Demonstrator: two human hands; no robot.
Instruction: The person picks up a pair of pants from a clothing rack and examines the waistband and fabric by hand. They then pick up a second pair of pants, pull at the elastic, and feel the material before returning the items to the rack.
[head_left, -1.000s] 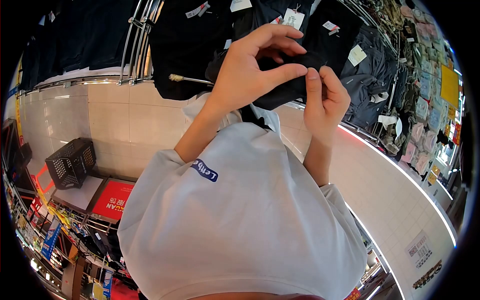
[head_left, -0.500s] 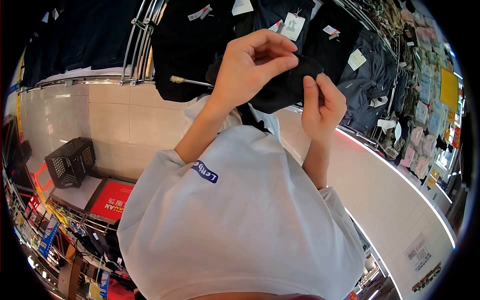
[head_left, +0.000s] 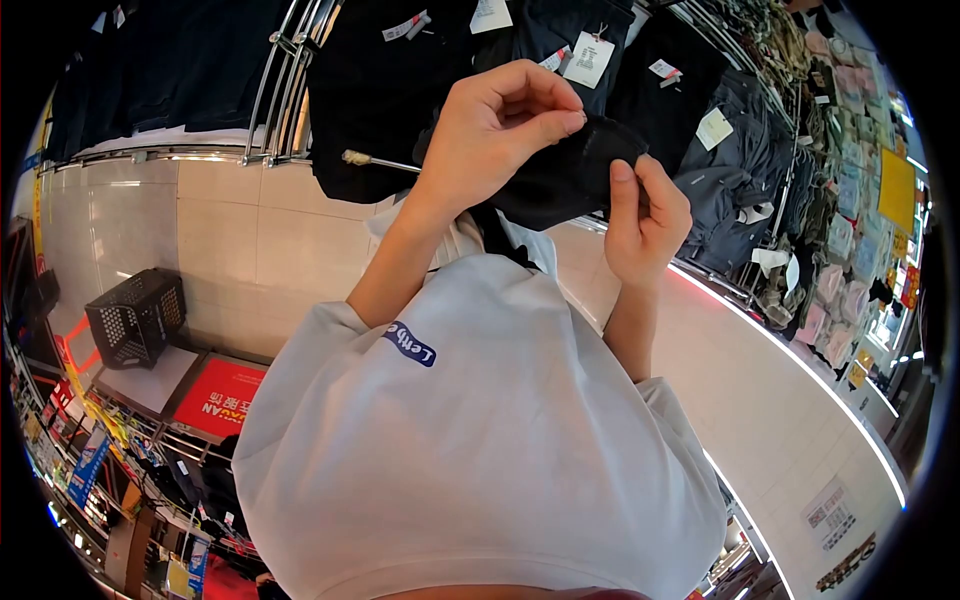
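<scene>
While the right hand (head_left: pixel 648 222) pinches one edge of the black cloth (head_left: pixel 560 180) between thumb and fingers, the left hand (head_left: pixel 490 135) has thumb and fingertips pressed together at its upper edge. Cloth lies between and below both hands, in front of the hanging trousers (head_left: pixel 380 90); the spacing probably keeps the edge spread for a close look or fine finger work. Whether the left pinch takes fabric or some tiny bit, cannot tell. Left hand hides part of the cloth; lower folds merge into black. Tag (head_left: pixel 588 60) print too small to read.
</scene>
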